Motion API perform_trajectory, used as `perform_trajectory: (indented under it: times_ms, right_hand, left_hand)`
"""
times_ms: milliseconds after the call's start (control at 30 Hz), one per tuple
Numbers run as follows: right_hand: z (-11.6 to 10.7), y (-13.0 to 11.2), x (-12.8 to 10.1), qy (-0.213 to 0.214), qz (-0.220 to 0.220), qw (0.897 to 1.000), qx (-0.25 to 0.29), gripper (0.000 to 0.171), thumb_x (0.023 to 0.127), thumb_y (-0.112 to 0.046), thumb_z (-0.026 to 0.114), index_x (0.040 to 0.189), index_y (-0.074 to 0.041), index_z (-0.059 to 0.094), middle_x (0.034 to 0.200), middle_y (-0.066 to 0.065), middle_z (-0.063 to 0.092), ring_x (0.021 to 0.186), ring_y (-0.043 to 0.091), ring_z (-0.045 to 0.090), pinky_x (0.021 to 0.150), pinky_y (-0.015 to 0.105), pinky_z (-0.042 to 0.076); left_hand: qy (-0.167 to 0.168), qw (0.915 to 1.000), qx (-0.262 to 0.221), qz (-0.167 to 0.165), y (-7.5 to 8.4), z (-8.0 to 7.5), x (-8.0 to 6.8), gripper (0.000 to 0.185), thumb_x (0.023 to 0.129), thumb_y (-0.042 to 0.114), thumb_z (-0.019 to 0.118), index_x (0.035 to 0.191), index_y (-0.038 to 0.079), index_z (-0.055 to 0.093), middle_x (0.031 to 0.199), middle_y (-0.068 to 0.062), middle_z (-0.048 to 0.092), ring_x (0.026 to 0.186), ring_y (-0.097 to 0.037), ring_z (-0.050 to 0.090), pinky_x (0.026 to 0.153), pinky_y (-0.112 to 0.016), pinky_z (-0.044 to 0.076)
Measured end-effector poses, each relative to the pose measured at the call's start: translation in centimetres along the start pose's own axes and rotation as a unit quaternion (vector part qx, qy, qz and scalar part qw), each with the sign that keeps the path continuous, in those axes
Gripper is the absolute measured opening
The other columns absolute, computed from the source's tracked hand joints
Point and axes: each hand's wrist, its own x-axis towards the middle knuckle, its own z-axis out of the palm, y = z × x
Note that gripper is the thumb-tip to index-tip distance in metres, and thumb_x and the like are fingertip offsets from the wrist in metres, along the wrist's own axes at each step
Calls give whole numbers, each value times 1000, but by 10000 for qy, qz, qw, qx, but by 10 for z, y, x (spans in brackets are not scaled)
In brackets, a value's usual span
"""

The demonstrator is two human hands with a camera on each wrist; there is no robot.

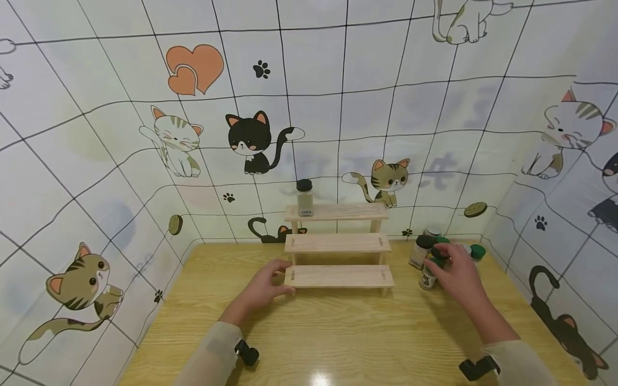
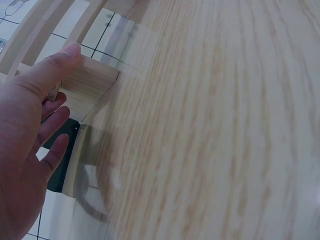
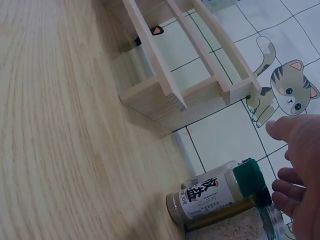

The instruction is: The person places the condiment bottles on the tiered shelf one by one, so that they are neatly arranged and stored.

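Observation:
My left hand holds the left end of a three-tier wooden rack at its lowest shelf. In the left wrist view the thumb lies along the rack's side, with the other fingers curled behind. A clear spice jar with a black lid stands at the left of the top shelf. To the rack's right, my right hand hovers at a cluster of jars, thumb and fingers spread apart. Closest to it is a labelled spice jar with a green lid, its cap just beside the fingertips in the right wrist view.
Behind the green-lidded jar stands a clear jar with a black lid, among several others partly hidden by the right hand. A green lid shows at the cluster's right. A cat-patterned tile backdrop surrounds the wooden table.

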Motion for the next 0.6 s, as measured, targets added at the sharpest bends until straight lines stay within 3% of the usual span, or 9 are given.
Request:
perform_trajectory:
  times_ms: [200,400,600]
  right_hand:
    - [5,4,-6,16,-90,9998,-153,53,94,-23,76,133,5,54,123,27,54,110,43,54,85,60,46]
    - [12,8,-11,-66,0,10000,-51,56,95,-25,74,137,5,52,129,28,53,115,46,53,87,62,45]
    - [21,14,-15,201,-380,9990,-94,49,92,-18,78,131,3,56,123,24,57,110,43,54,82,58,48]
  left_hand:
    - [-7,10000,19,-67,3,0,-1,73,83,42,83,146,20,52,137,9,54,126,-17,53,107,-46,42]
    - [-21,10000,59,-39,6,-1,-2,71,85,37,83,146,18,52,136,7,54,125,-18,54,107,-46,42]
    - [-23,9999,103,2,9,-1,-3,70,86,36,82,147,17,52,137,5,54,125,-20,54,107,-47,42]
